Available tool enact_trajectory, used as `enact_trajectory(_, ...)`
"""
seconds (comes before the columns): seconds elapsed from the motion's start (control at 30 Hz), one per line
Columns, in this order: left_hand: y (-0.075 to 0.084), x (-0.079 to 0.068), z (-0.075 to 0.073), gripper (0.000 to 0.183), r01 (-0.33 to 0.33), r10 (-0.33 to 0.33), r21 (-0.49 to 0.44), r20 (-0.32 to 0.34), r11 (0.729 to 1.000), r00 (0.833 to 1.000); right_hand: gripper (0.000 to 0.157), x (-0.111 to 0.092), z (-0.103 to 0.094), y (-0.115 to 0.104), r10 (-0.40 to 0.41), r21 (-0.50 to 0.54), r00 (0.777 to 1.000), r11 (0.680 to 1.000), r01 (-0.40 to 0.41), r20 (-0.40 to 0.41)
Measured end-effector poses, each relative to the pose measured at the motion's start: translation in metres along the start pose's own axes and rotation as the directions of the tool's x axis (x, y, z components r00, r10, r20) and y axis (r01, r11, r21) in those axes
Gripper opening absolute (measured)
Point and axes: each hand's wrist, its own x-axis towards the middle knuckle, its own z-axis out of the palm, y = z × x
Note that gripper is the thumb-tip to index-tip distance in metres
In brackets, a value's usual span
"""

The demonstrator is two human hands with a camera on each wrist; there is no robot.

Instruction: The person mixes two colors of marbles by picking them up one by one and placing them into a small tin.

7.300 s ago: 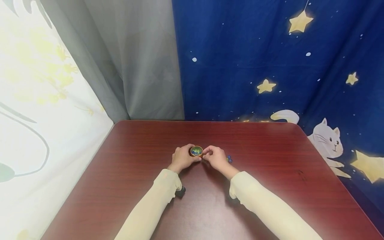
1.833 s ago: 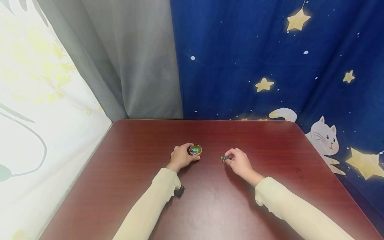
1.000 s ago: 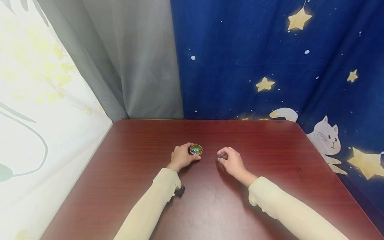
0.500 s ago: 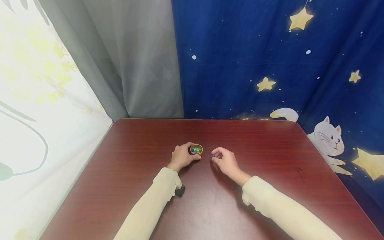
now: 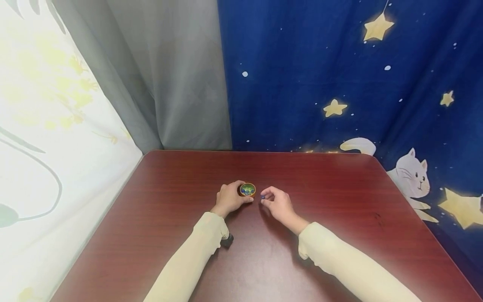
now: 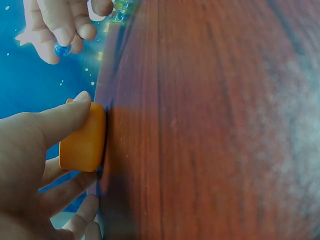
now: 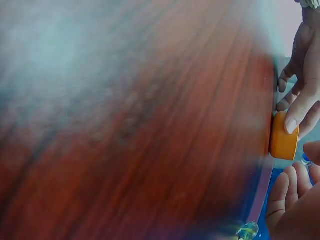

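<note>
My left hand (image 5: 229, 198) grips a small orange cup (image 6: 82, 145), thumb on the near side and fingers behind it. The cup stands upright on the table, with several blue and greenish marbles (image 5: 247, 191) inside. Just right of the cup, my right hand (image 5: 281, 206) pinches a blue marble (image 6: 62, 49) between thumb and fingertips, slightly above the table and apart from the rim. Clear greenish marbles (image 7: 248, 231) lie on the table beyond the right hand in the right wrist view; in the head view that hand hides them.
The reddish-brown wooden table (image 5: 181, 176) spreads around both hands. A grey curtain (image 5: 188, 84) and a blue star-patterned curtain (image 5: 294, 84) hang behind its far edge. White patterned cloth (image 5: 56, 126) hangs at the left. A black device (image 5: 227, 240) sits under the left wrist.
My right hand has picked a blue marble from the small group on the right and carried it left, close to the cup. My left hand has stayed on the cup.
</note>
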Motion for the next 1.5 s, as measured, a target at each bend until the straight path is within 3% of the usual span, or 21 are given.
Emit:
enact_trajectory(0.7,0.000,0.000,-0.001,0.062,0.006,-0.006,0.012,-0.001,1.000,1.000,0.015,0.018,0.016,-0.003,0.057,0.007,0.998,0.998,-0.057,0.007)
enact_trajectory(1.5,-0.001,0.001,0.001,0.061,0.002,-0.002,0.024,0.000,1.000,1.000,0.016,0.028,0.027,-0.006,0.061,0.023,0.998,0.998,-0.061,0.003)
